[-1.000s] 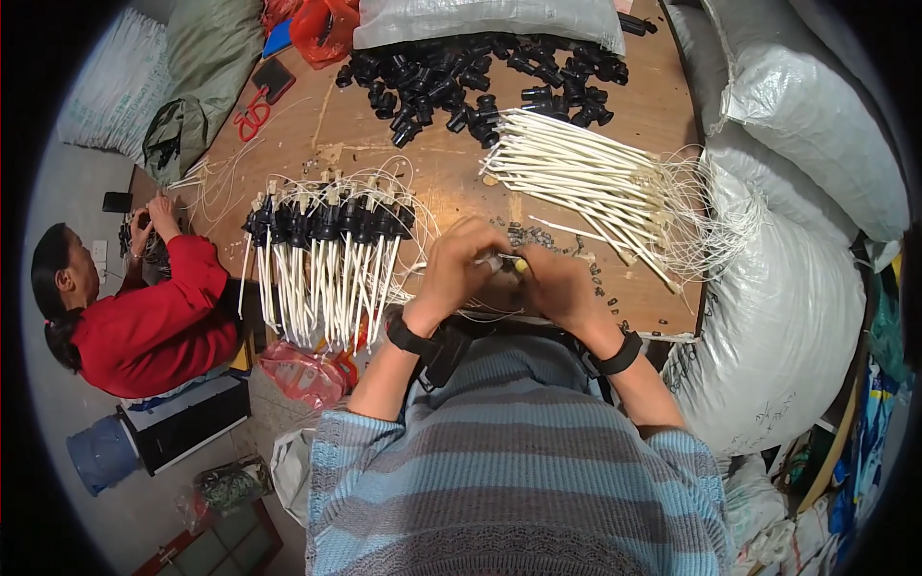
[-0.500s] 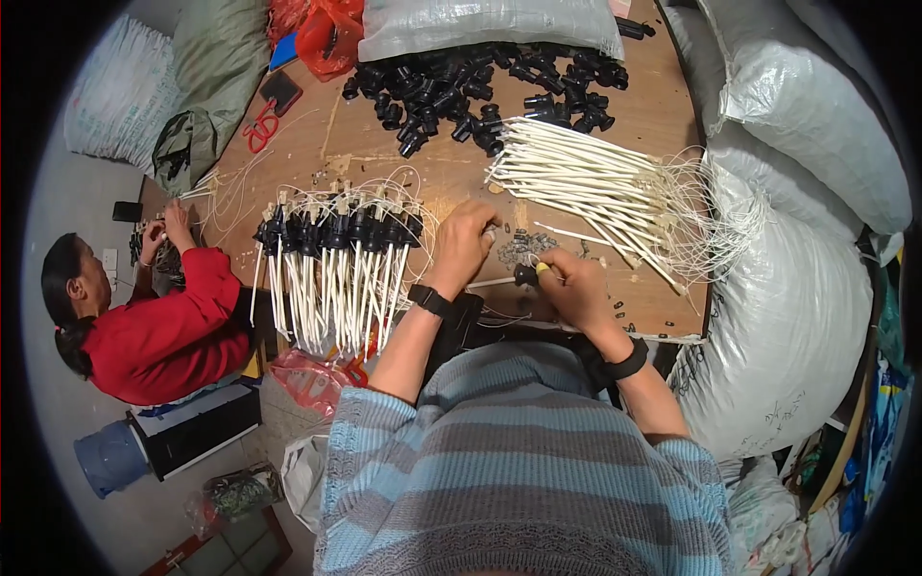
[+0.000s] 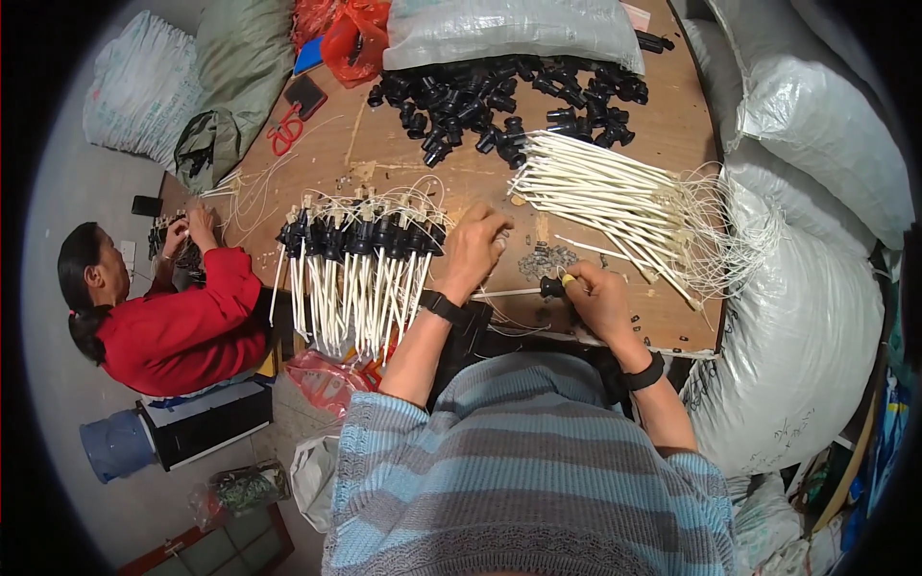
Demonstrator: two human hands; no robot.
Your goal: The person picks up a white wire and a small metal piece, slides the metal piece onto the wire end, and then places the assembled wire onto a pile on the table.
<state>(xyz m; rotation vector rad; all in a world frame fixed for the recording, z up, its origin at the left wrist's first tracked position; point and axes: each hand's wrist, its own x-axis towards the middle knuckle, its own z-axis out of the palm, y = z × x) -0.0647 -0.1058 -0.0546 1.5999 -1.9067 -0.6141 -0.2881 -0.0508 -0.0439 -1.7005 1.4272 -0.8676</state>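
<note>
Together a second ago, the left grip (image 3: 473,248) and right grip (image 3: 597,296) now stand apart. The left's fingers reach out further than half a second ago. The right holds a black fitting (image 3: 551,287), now in view, its white rod (image 3: 509,292) pointing left. The small grey pieces (image 3: 545,260), partly covered before, show fully.

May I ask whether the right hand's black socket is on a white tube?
On, apparently: the white tube runs into the left end of the black socket.
</note>
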